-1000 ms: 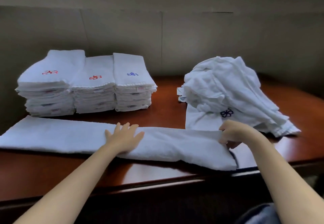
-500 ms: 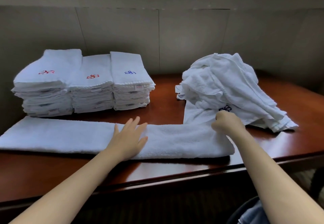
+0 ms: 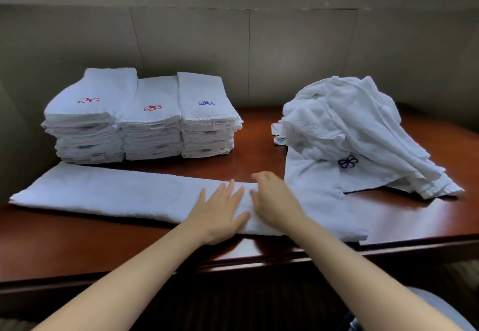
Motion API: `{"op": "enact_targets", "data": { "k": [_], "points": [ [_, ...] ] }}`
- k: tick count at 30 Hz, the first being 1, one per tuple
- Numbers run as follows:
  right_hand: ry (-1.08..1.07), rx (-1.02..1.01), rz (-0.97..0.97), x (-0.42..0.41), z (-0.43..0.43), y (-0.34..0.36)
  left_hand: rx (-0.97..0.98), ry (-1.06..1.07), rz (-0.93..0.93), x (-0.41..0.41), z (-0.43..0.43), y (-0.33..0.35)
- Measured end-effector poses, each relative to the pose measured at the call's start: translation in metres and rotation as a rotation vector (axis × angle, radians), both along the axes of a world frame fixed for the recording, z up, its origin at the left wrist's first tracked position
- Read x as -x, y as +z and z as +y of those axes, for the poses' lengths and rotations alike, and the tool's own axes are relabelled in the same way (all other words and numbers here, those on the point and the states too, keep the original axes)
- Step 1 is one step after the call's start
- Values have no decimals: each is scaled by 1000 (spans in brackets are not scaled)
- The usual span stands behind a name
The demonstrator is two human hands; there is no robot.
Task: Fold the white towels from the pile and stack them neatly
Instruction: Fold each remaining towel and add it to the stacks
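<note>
Long towel (image 3: 111, 195) lies lengthwise across lower centre of table (image 3: 77, 253); left hand (image 3: 220, 214) presses flat, fingers straight, apparently to anchor it; right hand (image 3: 274, 201) blurred, grip indeterminate; stacks (image 3: 145, 115) upper left, pile (image 3: 350, 128) right.

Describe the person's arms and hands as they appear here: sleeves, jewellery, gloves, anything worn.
Both forearms are bare as far up as the view shows; no sleeve reaches them. The left hand and right hand wear no gloves, and no watch, bracelet or ring is visible, though the right hand's fingers are motion-blurred. A bit of grey-blue clothing shows at the bottom right corner.
</note>
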State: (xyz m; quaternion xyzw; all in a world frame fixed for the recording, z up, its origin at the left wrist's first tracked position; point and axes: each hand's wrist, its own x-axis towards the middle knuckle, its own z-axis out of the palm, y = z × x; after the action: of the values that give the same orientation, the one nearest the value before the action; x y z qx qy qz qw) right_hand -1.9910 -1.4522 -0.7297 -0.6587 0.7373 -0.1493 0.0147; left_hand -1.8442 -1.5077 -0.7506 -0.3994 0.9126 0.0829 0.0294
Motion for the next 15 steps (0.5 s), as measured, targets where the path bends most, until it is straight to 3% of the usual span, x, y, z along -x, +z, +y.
{"op": "enact_targets", "data": {
  "k": [5, 8, 10, 13, 15],
  "points": [
    [32, -192, 54, -21, -7, -27, 36, 138, -33, -50, -37, 0],
    [13, -299, 76, -21, -13, -18, 41, 399, -34, -118, -72, 8],
    [-11, -336, 139, -31, -18, -12, 200, 579, -50, -168, -85, 9],
    [72, -245, 205, -56, -37, 0, 444, 925, 232, -225, -85, 2],
    [190, -163, 156, -77, -56, 4, 308, 1215, 599, -238, -82, 2]
  ]
}}
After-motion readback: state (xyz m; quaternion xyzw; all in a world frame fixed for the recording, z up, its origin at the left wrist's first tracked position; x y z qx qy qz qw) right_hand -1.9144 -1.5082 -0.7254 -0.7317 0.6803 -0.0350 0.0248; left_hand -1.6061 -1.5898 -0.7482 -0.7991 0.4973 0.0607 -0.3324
